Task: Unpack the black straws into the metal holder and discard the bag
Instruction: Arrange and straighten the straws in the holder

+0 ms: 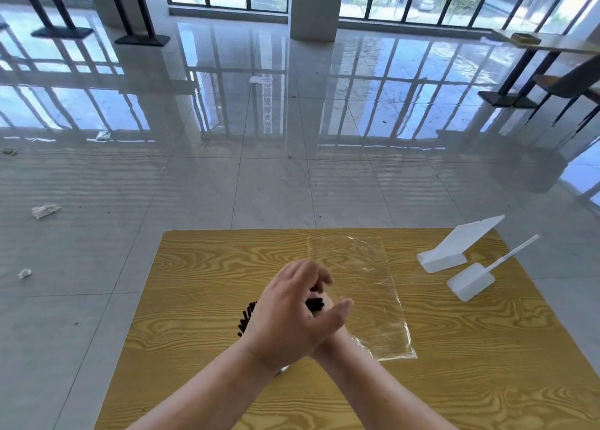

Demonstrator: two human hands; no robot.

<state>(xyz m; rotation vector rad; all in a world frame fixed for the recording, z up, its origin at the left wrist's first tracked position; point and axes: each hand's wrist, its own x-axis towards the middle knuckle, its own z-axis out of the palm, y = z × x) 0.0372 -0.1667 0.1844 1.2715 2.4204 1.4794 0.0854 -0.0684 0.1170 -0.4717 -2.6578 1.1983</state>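
Note:
My two hands overlap above the middle of the wooden table (201, 267). My left hand (285, 316) lies on top with its fingers fairly straight and its thumb spread out to the right. It covers a bundle of black straws (314, 304), whose ends also fan out to the left of the hand. Beneath it, my right hand (323, 282) is mostly hidden, and its fingertips curl round the straws. The clear plastic bag (360, 277) lies flat on the table just right of my hands. A small metal glint (284, 369) shows under my left wrist, and the rest of the holder is hidden.
Two white plastic stands sit at the table's far right, a slanted one (444, 254) and a flat one with a thin white stick (470, 282). Scraps of paper (45, 210) litter the glossy tiled floor to the left. Other tables and a chair stand far off.

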